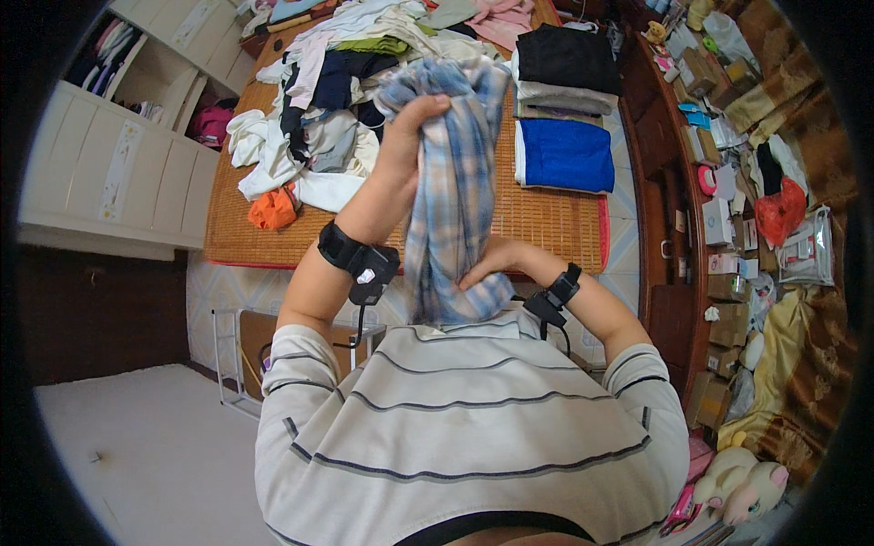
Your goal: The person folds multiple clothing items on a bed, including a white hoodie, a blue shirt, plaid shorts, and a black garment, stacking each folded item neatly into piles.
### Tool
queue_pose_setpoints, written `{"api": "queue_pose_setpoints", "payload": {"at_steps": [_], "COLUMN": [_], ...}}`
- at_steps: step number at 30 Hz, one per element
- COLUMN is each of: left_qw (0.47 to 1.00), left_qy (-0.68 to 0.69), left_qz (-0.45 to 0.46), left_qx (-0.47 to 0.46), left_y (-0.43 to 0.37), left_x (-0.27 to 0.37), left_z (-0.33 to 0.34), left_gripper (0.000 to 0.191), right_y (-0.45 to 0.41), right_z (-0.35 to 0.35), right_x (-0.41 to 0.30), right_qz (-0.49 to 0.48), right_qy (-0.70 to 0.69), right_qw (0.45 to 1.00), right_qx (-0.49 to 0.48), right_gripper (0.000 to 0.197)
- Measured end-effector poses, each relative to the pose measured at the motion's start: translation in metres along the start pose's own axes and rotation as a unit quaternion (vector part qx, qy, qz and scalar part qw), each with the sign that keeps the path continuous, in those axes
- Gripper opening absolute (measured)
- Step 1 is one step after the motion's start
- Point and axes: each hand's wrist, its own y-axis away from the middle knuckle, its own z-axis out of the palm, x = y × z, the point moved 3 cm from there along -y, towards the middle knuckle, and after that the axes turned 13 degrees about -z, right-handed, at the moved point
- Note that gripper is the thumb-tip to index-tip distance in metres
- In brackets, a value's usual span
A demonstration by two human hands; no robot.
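Observation:
A blue, white and peach plaid cloth garment (454,184) hangs lengthwise in front of me, bunched at its upper end. My left hand (416,130) grips it near the top, thumb over the fabric. Lower down at its right side, my right hand (488,263) holds the cloth close to its bottom end, the thumb on the front and the other fingers hidden. Behind the garment, loose clothes (334,136) lie heaped on a woven bamboo mat (560,222). To the right are a folded blue garment (565,155) and a stack of folded clothes with black on top (567,60).
An orange cloth (273,207) lies at the heap's near left edge. White cabinets (82,157) stand at the left, a white metal-framed stand (229,355) below them. Along the right runs a dark wooden cabinet (672,205) topped with small boxes, bags and a plush toy (748,488).

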Motion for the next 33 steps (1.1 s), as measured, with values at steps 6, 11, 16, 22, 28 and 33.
{"api": "queue_pose_setpoints", "payload": {"at_steps": [6,11,16,22,28,33], "left_qw": [0.997,0.997,0.974,0.92,0.946,0.984], "left_qy": [-0.008,0.022,-0.057,-0.135,-0.086,-0.004], "left_qz": [0.026,0.062,0.213,0.356,0.298,0.166], "left_qx": [-0.069,-0.027,0.055,0.099,0.094,0.068], "left_y": [-0.002,0.002,0.003,0.006,0.004,0.001], "left_x": [0.022,0.021,0.011,0.0,-0.004,-0.008], "left_z": [-0.011,-0.019,-0.018,-0.004,-0.006,-0.01], "left_gripper": [0.023,0.023,0.016,0.018,0.017,0.017], "right_y": [0.001,-0.001,-0.009,-0.027,-0.045,-0.049], "right_z": [0.017,-0.022,-0.069,-0.019,-0.039,-0.046], "right_x": [0.008,-0.004,-0.075,-0.113,-0.07,-0.063], "right_qz": [0.074,-0.026,-0.226,-0.283,-0.29,-0.224], "right_qy": [-0.061,0.095,0.064,0.301,0.131,0.079], "right_qw": [0.994,0.995,0.961,0.813,0.86,0.936], "right_qx": [-0.048,-0.035,0.145,0.409,0.4,0.258], "right_gripper": [0.081,0.097,0.117,0.127,0.115,0.092]}}
